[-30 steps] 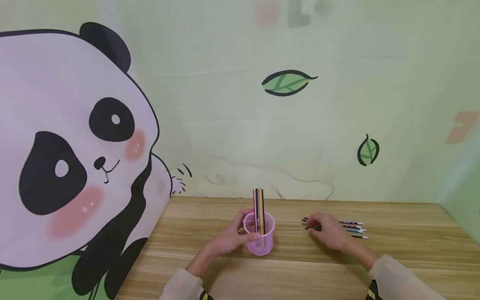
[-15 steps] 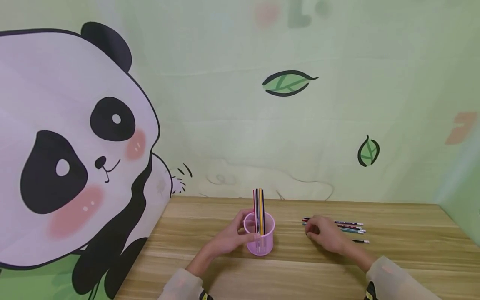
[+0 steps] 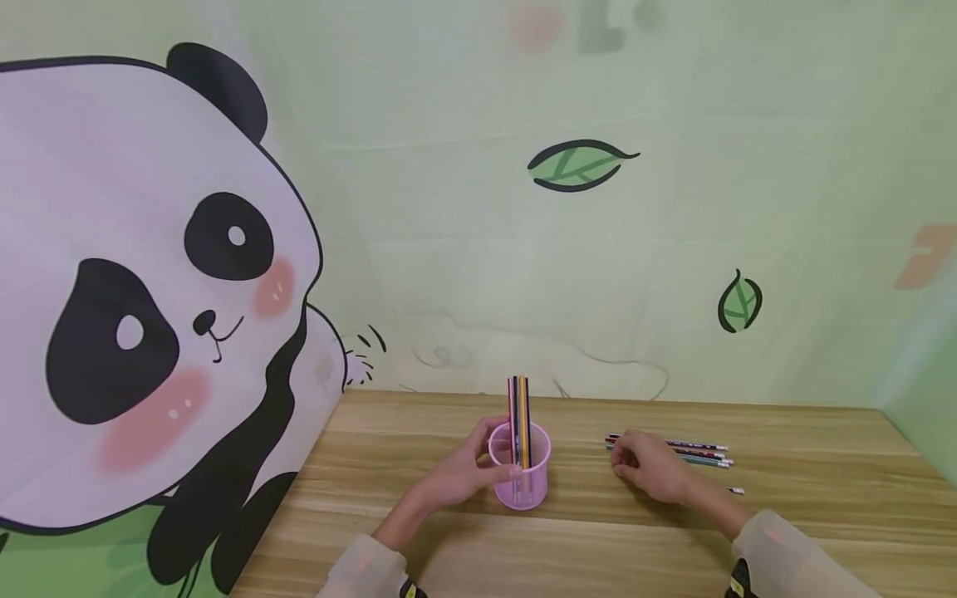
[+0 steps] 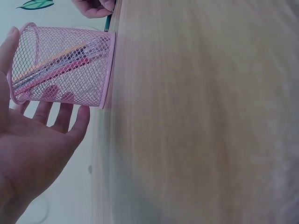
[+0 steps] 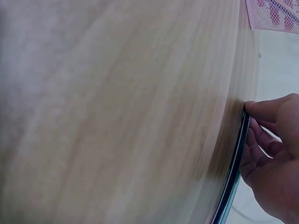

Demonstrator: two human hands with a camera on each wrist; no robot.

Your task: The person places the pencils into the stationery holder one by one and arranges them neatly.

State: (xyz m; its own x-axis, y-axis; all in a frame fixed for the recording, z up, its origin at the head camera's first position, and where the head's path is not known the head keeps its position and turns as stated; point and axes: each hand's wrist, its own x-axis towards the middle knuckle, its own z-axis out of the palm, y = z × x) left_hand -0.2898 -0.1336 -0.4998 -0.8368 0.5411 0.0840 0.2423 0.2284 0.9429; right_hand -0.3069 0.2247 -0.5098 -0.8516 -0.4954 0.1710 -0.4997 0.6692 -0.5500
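A pink mesh pencil cup (image 3: 521, 490) stands on the wooden table with several pencils (image 3: 518, 415) upright inside, leaning to its far left side. My left hand (image 3: 458, 475) holds the cup from the left, thumb over the near side and fingers around behind, as the left wrist view shows on the mesh (image 4: 70, 65). To the right, my right hand (image 3: 654, 468) is down at the table, and in the right wrist view its thumb and fingertips pinch the end of a dark pencil (image 5: 237, 161). That pencil's white eraser end (image 3: 736, 490) shows past the wrist.
Several more pencils (image 3: 699, 453) lie side by side just beyond my right hand, erasers to the right. The wooden table (image 3: 583, 556) ends at a green wall cloth (image 3: 449, 249) behind. A large panda (image 3: 187, 291) is printed on the cloth at left.
My right hand has shifted slightly, and the dark pencil has come away from the row, its eraser end swinging toward me. The left hand and cup stay in place.
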